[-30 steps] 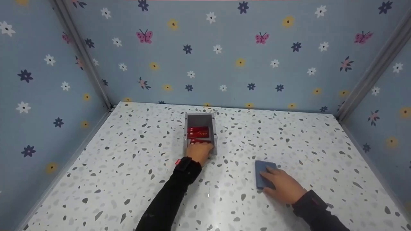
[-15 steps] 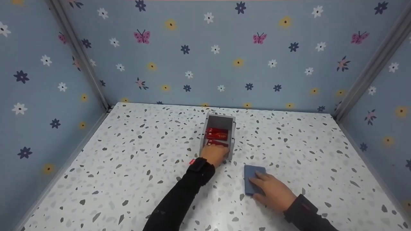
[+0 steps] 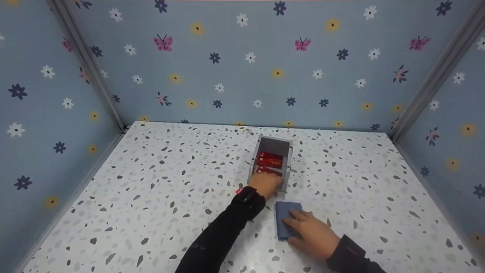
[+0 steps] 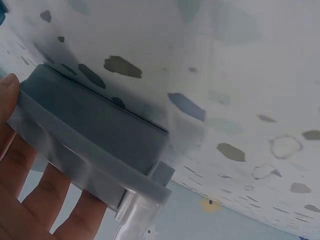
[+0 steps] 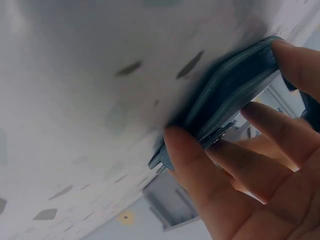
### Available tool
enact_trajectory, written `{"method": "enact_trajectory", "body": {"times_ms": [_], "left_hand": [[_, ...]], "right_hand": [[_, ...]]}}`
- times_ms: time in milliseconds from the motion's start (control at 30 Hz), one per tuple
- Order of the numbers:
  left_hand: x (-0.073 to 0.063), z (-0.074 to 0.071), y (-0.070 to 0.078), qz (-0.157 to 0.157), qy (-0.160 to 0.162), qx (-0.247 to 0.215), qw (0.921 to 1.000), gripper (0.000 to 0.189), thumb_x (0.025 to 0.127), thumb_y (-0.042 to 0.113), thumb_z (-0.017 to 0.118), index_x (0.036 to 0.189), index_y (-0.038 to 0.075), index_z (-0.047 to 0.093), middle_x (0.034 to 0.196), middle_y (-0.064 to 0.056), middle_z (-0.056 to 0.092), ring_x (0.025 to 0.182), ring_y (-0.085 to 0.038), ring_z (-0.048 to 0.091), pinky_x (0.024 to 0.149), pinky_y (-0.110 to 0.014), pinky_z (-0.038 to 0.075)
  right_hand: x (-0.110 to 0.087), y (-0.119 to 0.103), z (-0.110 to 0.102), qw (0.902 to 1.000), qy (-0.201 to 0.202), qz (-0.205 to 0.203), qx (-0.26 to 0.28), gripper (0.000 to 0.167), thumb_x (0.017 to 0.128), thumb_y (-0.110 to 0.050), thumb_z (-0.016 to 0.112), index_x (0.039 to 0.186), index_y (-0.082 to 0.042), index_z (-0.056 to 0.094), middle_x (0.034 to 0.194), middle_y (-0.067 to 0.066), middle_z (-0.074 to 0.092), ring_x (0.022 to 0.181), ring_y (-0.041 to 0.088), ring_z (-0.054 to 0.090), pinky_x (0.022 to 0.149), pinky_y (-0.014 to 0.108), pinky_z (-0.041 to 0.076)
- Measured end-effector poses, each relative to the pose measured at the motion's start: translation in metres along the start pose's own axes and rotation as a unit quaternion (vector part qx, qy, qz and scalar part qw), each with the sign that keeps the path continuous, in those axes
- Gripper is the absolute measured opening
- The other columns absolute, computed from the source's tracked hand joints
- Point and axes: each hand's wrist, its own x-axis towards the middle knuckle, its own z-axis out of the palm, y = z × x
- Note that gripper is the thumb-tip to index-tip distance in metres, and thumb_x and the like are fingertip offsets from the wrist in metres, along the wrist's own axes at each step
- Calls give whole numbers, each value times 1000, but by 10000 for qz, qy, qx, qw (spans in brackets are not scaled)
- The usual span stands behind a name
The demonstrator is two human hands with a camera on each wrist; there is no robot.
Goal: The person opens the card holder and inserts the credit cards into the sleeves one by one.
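Observation:
Slightly right of the middle of the table, a grey open-topped box [image 3: 290, 159] stands at a slight angle. Two stacks or packets of red cards [image 3: 270, 160] lie inside, one marked "VIP". My left hand [image 3: 266, 184] grips the near end of the box, partly covering the nearer cards. In the left wrist view, fingers curl over the rim of the box [image 4: 95, 125]. Nearer to me, a blue folded wallet [image 3: 283, 220] lies on the table. My right hand [image 3: 312, 235] holds its right side; the right wrist view shows fingers and thumb on opposite edges of the wallet [image 5: 225, 90].
The white speckled table [image 3: 182, 163] extends around both objects. Blue flowered walls [image 3: 242, 83] enclose it at the back and sides, with grey posts [image 3: 85, 64] in the corners. The wallet is close below the box's near end.
My left hand has drawn the box to the right across the table, turning it slightly. My right hand has brought the wallet left and nearer to me. The view has shifted a little.

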Motion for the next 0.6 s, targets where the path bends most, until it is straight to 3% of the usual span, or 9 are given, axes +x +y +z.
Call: {"method": "enact_trajectory", "body": {"times_ms": [200,600], "left_hand": [[9,2,17,206,39,160,9997,32,88,20,67,118,32,70,113,9,73,99,-17,69,86,-37,56],[26,-1,47,498,-333,181,9980,28,94,20,59,117,32,69,120,9,71,107,-16,67,94,-36,54]], "right_hand": [[-1,-10,2,9997,-176,-162,-34,53,88,-31,69,136,-11,58,144,25,49,132,46,46,103,58,45],[-2,-25,9,9977,-14,-545,-408,51,88,-29,68,135,-10,59,143,22,52,129,42,51,103,53,47]]}}
